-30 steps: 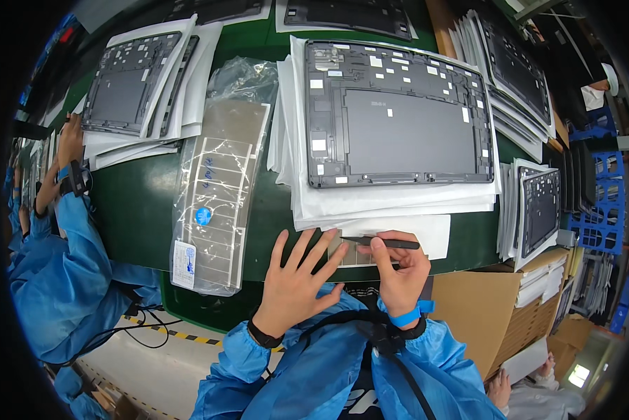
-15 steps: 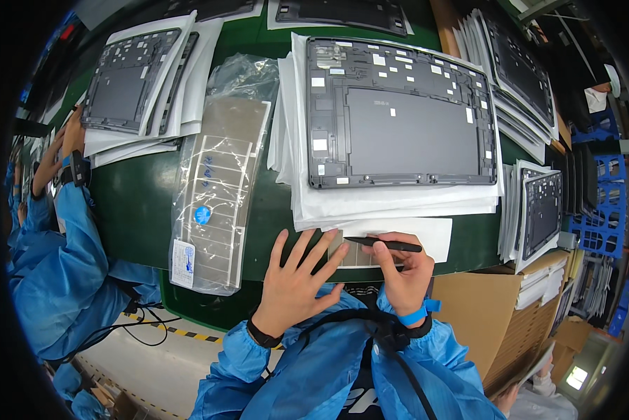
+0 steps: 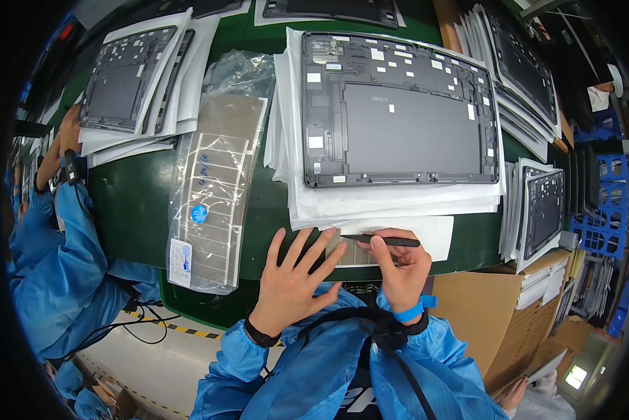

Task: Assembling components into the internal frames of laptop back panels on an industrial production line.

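Note:
My right hand [image 3: 402, 269] pinches a pair of black tweezers [image 3: 395, 241], whose tip points left over a sheet of grey-brown adhesive pieces [image 3: 356, 256] on white backing [image 3: 437, 238]. With its fingers spread, my left hand [image 3: 291, 285] reaches to the left end of that sheet, its index fingertip near the tweezers' tip. Just beyond lies a dark grey tablet-like housing [image 3: 412, 133] with many small white patches, on top of a stack of white sheets [image 3: 398, 203]. Whether the tweezers' tip touches a piece, I cannot tell.
Left of the stack, a clear plastic bag [image 3: 213, 189] holds a strip of grey-brown pieces. More housings between white sheets stand at far left [image 3: 122, 80] and right [image 3: 521, 63]. A cardboard box [image 3: 475, 315] is below the table's right edge. A co-worker in a blue sleeve [image 3: 73, 231] sits left.
My hands and the tweezers stay almost in place over the sheet; the whole view has shifted slightly. At the lower right, another person's hand and a light panel have come further into view.

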A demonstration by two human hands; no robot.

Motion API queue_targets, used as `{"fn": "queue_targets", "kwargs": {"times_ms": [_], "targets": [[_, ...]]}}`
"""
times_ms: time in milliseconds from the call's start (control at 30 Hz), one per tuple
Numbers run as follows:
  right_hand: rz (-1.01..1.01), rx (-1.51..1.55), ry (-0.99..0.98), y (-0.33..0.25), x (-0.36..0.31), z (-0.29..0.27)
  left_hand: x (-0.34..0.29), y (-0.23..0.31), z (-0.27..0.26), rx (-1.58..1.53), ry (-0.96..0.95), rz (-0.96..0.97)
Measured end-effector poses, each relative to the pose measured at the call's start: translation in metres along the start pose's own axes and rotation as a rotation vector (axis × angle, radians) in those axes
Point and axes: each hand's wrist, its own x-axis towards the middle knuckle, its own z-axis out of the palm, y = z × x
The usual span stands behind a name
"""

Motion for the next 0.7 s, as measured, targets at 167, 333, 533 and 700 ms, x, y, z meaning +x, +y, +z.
{"fn": "queue_targets", "kwargs": {"times_ms": [167, 333, 533, 700], "targets": [[0.099, 0.042, 0.034, -0.013, 0.005, -0.010, 0.001, 0.001, 0.000, -0.015, 0.007, -0.017], [0.105, -0.019, -0.046, -0.010, 0.004, -0.007, 0.001, 0.001, 0.000, -0.015, 0.023, -0.022], [0.109, -0.013, -0.029, -0.011, 0.004, -0.003, 0.002, 0.001, -0.001, -0.014, 0.025, -0.019], [0.051, -0.012, -0.010, -0.010, -0.002, 0.000, 0.002, 0.003, -0.004, -0.016, 0.014, -0.020]]}}
